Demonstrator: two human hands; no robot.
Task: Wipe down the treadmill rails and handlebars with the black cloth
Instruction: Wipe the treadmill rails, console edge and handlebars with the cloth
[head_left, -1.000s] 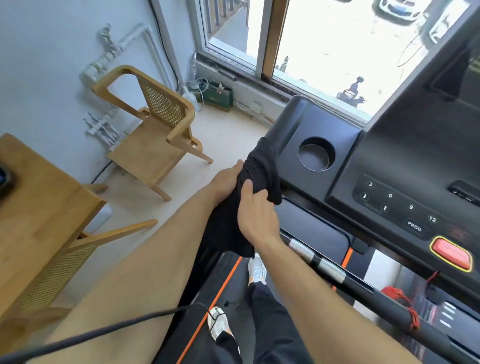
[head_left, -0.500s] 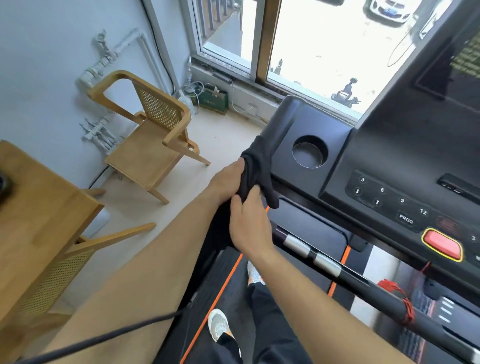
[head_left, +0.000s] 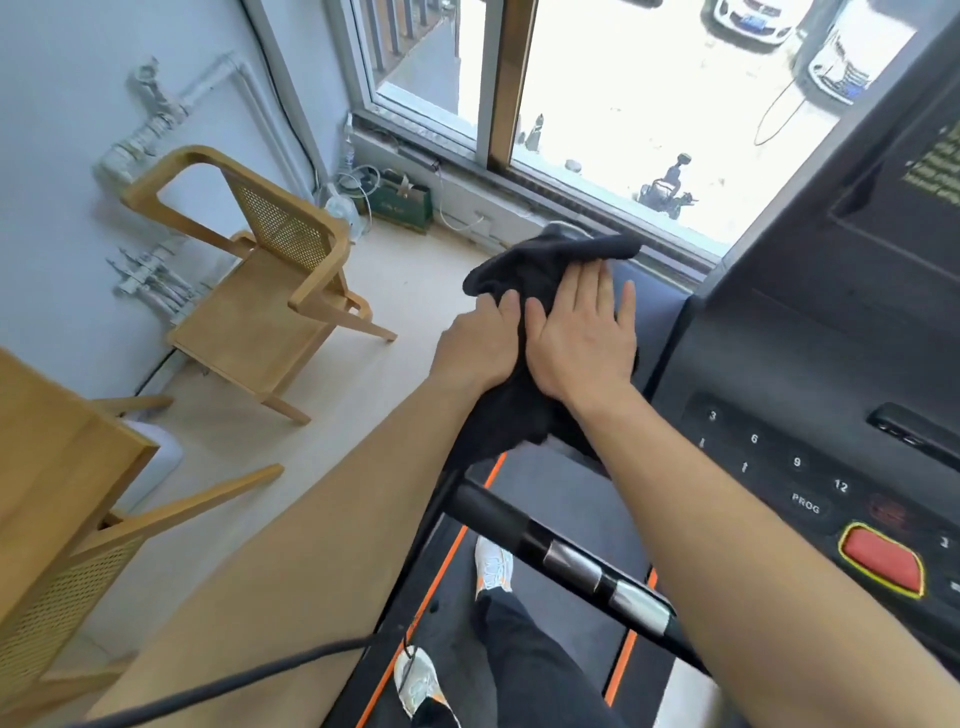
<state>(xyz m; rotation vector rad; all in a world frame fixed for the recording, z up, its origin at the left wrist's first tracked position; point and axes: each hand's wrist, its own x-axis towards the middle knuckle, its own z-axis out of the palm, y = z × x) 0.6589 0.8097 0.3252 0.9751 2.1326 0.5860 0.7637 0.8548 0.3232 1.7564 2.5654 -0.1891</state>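
On the treadmill console (head_left: 779, 364), both hands press the crumpled black cloth (head_left: 540, 270): right hand (head_left: 582, 338) flat, left hand (head_left: 480, 345) gripping.

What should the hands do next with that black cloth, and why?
Probably slide the black cloth forward and sideways across the console's left wing. The right hand lies flat on the cloth, pressing it down, the left hand grips its near edge, and bare dark surface beside the cloth looks not yet covered. The handlebar could come afterwards.
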